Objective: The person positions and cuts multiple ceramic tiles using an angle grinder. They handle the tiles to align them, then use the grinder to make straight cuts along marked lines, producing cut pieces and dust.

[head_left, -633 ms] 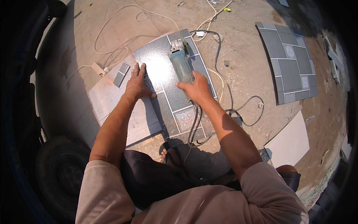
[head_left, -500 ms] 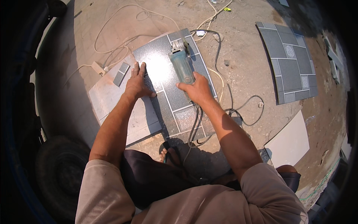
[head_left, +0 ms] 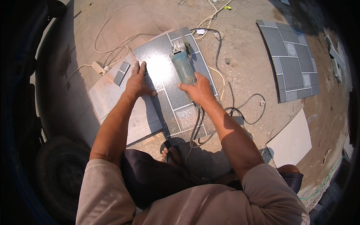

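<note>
My right hand (head_left: 198, 90) is wrapped round the rear of a teal angle grinder (head_left: 183, 67). The grinder lies along a grey patterned tile (head_left: 153, 52), its head and disc (head_left: 186, 45) near the tile's far right part. Flat on the left edge of the same tile rests my left hand (head_left: 138, 80), fingers stretched out and thumb spread. Strong sun glare covers the tile's middle. Beneath my left forearm is a pale tile (head_left: 107, 99) with a small grey cut strip (head_left: 121, 73) on it. A dark power cord (head_left: 195, 125) trails from the grinder's rear.
A cream extension cord (head_left: 98, 37) loops over the ground to a white socket block (head_left: 98, 68). To the right lie another grey patterned tile (head_left: 290, 73) and a cream tile piece (head_left: 291, 140). A vehicle's wheel (head_left: 63, 176) stands at the left. My sandalled foot (head_left: 170, 154) is close to the near tile edge.
The grinder and both hands keep nearly the same place. Dust around the grinder's head and over the tile's near part looks thinner now.
</note>
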Demonstrator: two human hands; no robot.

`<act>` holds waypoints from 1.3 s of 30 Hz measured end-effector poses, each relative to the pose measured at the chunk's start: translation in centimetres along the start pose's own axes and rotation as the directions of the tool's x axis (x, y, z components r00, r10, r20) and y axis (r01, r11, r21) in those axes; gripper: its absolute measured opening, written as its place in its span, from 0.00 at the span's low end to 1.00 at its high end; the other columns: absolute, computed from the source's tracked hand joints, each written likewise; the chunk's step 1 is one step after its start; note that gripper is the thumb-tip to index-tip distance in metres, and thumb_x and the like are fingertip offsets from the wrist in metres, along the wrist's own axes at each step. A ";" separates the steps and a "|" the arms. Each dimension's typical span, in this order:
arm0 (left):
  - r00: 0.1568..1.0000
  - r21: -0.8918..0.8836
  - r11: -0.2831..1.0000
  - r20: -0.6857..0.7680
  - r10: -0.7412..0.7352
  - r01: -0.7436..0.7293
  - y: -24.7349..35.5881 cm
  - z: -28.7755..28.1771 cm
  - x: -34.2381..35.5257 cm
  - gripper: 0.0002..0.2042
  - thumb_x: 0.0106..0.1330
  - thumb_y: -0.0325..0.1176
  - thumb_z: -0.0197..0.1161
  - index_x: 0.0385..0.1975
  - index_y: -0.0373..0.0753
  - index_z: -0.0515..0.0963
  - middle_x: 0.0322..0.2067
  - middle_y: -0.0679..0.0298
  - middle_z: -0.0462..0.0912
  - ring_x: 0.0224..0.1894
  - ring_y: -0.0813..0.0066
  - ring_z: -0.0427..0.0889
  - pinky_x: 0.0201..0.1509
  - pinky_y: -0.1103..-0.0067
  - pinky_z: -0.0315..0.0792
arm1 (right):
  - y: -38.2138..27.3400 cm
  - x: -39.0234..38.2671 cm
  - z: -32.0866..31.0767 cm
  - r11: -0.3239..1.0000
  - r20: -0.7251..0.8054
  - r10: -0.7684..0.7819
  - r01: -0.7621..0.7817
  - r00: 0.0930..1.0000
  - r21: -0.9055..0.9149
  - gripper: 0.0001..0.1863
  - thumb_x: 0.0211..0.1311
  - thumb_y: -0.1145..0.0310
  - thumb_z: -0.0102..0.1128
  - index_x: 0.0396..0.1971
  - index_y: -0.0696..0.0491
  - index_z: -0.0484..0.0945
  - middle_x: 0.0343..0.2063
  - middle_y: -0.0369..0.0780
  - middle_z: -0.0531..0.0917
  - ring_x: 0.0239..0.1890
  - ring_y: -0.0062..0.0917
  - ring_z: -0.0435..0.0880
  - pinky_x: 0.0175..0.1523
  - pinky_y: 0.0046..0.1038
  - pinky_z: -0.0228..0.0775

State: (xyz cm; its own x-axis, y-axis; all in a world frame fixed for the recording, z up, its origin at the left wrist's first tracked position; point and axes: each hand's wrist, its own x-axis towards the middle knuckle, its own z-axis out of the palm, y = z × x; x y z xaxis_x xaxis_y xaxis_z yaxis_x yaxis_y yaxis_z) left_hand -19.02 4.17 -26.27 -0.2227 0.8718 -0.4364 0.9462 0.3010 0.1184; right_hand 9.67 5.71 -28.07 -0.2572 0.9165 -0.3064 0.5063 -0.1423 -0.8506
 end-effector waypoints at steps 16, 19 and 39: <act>1.000 0.020 1.000 -0.004 0.009 -0.009 -0.2 0.1 0.1 0.81 0.28 0.44 0.97 0.88 0.48 0.45 0.88 0.45 0.41 0.88 0.43 0.48 0.86 0.64 0.63 | -0.7 -2.2 -0.6 0.999 -0.008 0.032 -0.032 0.999 0.022 0.38 0.55 0.52 0.81 0.54 0.71 0.82 0.42 0.60 0.90 0.45 0.49 0.92 0.53 0.43 0.82; 1.000 0.022 1.000 -0.001 0.007 -0.007 0.0 -0.1 0.0 0.81 0.28 0.43 0.97 0.88 0.47 0.46 0.88 0.45 0.41 0.88 0.43 0.48 0.86 0.64 0.63 | -0.8 -2.4 -0.8 0.998 0.005 0.055 -0.055 0.998 0.001 0.36 0.54 0.54 0.79 0.53 0.70 0.82 0.45 0.62 0.90 0.51 0.54 0.92 0.58 0.45 0.82; 0.999 0.054 0.998 -0.017 0.029 -0.028 -0.3 0.3 0.0 0.79 0.32 0.45 0.94 0.88 0.46 0.44 0.88 0.43 0.40 0.88 0.42 0.49 0.84 0.63 0.66 | 0.3 -4.2 -0.8 1.000 -0.021 0.008 -0.009 1.000 -0.020 0.40 0.55 0.52 0.82 0.55 0.72 0.82 0.40 0.59 0.90 0.43 0.45 0.93 0.50 0.39 0.82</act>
State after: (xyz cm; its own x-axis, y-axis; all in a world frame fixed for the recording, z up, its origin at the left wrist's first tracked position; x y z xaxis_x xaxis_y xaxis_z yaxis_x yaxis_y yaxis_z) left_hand -19.22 3.98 -26.53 -0.1992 0.8865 -0.4177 0.9634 0.2552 0.0822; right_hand 11.55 2.11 -26.71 -0.2359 0.9228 -0.3046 0.5248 -0.1428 -0.8392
